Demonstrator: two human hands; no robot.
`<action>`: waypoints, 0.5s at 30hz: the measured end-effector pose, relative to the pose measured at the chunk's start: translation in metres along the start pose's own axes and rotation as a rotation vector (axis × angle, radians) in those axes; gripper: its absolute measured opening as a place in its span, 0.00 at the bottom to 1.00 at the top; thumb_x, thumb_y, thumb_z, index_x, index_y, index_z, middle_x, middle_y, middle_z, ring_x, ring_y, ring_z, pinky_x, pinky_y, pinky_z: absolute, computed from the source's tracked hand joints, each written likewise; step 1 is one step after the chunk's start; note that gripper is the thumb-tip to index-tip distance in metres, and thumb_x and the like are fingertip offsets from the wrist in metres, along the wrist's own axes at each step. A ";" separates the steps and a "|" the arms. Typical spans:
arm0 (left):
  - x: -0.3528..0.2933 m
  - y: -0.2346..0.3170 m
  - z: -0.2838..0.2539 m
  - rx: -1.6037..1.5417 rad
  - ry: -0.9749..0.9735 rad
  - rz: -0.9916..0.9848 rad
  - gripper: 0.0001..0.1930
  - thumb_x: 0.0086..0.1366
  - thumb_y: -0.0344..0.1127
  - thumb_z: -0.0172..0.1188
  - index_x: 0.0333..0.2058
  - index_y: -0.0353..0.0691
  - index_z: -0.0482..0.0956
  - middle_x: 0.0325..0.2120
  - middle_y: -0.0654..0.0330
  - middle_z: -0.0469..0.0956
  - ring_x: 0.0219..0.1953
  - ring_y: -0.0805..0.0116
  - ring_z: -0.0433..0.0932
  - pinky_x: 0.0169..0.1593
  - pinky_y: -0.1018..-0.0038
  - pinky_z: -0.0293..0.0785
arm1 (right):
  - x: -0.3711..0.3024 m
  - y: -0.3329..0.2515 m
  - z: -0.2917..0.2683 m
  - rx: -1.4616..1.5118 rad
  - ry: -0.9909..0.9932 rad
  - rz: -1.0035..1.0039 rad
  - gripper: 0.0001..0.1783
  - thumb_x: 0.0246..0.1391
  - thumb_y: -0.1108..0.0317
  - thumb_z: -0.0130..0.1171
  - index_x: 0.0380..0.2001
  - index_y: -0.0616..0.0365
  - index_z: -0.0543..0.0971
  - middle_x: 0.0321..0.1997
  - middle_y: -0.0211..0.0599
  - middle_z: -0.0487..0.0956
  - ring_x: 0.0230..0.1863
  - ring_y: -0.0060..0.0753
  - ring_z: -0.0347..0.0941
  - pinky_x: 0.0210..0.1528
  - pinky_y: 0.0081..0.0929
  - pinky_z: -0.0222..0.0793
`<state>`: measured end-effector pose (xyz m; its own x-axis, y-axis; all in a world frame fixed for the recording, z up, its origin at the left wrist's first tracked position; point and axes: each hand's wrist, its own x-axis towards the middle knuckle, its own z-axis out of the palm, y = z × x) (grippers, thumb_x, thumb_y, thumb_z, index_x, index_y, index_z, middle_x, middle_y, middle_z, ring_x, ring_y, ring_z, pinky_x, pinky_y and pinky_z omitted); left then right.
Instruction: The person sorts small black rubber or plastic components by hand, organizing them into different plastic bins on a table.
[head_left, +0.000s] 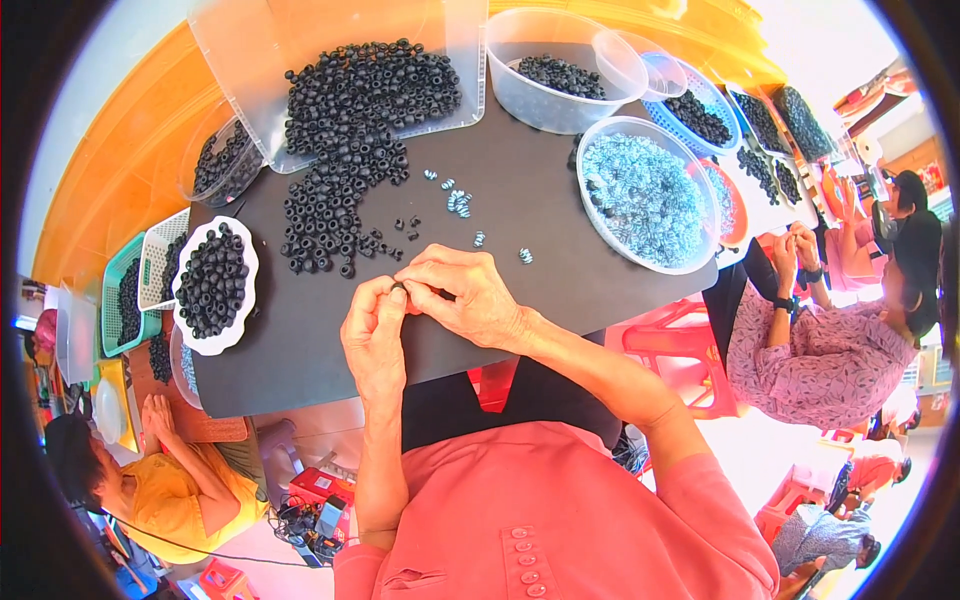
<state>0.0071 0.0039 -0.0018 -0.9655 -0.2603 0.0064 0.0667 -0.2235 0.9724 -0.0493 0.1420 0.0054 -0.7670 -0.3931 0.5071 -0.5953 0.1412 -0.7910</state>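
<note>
My left hand and my right hand meet over the front edge of the dark table. Their fingertips pinch a small black plastic part, which is mostly hidden by the fingers. A bit of something dark also shows under my right fingers. Just beyond my hands lie loose small black barrel-shaped parts, heaped back toward a tipped clear bin. Several small metal coil springs are scattered on the tabletop to the right of that heap. A round clear tub full of bluish springs stands at the right.
A scalloped white dish of black parts stands at the left, beside green and white baskets. More tubs line the back. Co-workers sit left and right. A red stool is beside the table.
</note>
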 end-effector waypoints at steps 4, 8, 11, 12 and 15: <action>0.001 0.001 0.000 -0.050 -0.024 -0.013 0.05 0.67 0.27 0.53 0.38 0.32 0.75 0.29 0.62 0.78 0.33 0.77 0.76 0.43 0.78 0.72 | -0.002 -0.003 -0.005 -0.007 0.081 -0.017 0.08 0.49 0.78 0.59 0.35 0.62 0.81 0.32 0.38 0.80 0.29 0.31 0.78 0.29 0.24 0.74; 0.001 0.001 -0.002 -0.071 -0.057 -0.032 0.05 0.66 0.26 0.53 0.38 0.32 0.74 0.30 0.58 0.81 0.35 0.74 0.78 0.46 0.76 0.73 | 0.002 0.002 -0.038 -0.176 0.156 -0.008 0.10 0.47 0.81 0.58 0.34 0.62 0.81 0.32 0.38 0.80 0.25 0.28 0.75 0.27 0.24 0.71; 0.000 0.002 -0.002 -0.017 -0.079 -0.017 0.06 0.65 0.24 0.51 0.40 0.32 0.73 0.31 0.57 0.82 0.36 0.73 0.79 0.47 0.75 0.73 | 0.020 0.025 -0.062 -0.331 0.124 0.033 0.09 0.48 0.80 0.57 0.35 0.62 0.80 0.32 0.38 0.79 0.25 0.29 0.74 0.28 0.24 0.71; 0.000 0.003 -0.001 -0.022 -0.085 -0.015 0.06 0.65 0.23 0.50 0.40 0.32 0.73 0.31 0.57 0.82 0.36 0.73 0.79 0.47 0.75 0.74 | 0.026 0.031 -0.067 -0.334 0.103 0.054 0.10 0.47 0.80 0.57 0.34 0.61 0.80 0.31 0.39 0.78 0.24 0.32 0.74 0.29 0.27 0.71; 0.001 0.003 -0.001 0.006 -0.086 -0.017 0.07 0.64 0.22 0.50 0.40 0.32 0.73 0.31 0.57 0.82 0.35 0.73 0.79 0.47 0.74 0.74 | 0.040 0.055 -0.075 -0.476 -0.047 -0.104 0.11 0.45 0.79 0.58 0.34 0.61 0.80 0.30 0.40 0.76 0.25 0.36 0.74 0.31 0.30 0.71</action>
<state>0.0069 0.0021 0.0013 -0.9845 -0.1750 0.0097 0.0489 -0.2214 0.9740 -0.1314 0.2023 0.0079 -0.6929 -0.4663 0.5500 -0.7197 0.4946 -0.4873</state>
